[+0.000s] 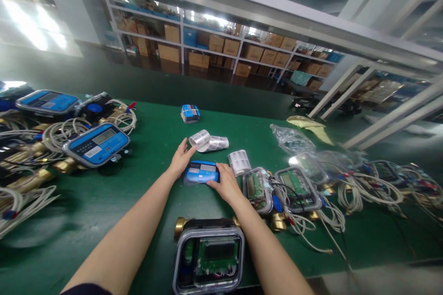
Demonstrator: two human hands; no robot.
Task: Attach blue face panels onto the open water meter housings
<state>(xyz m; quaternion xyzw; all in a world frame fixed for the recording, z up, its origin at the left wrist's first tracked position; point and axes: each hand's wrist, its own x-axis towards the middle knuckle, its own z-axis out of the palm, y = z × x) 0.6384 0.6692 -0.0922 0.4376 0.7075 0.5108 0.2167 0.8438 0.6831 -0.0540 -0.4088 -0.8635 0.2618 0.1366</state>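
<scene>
Head view: right hand held one blue panel; left hand, half-open, was by one of two label rolls. Green table beneath, shelves beyond.

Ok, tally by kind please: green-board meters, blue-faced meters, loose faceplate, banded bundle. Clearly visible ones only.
Green-board meters: 3
Blue-faced meters: 2
Loose blue faceplate: 1 (top one; can't tell if more lie beneath)
Banded blue bundle: 1
Total: 7, blurred edge units excluded
</scene>
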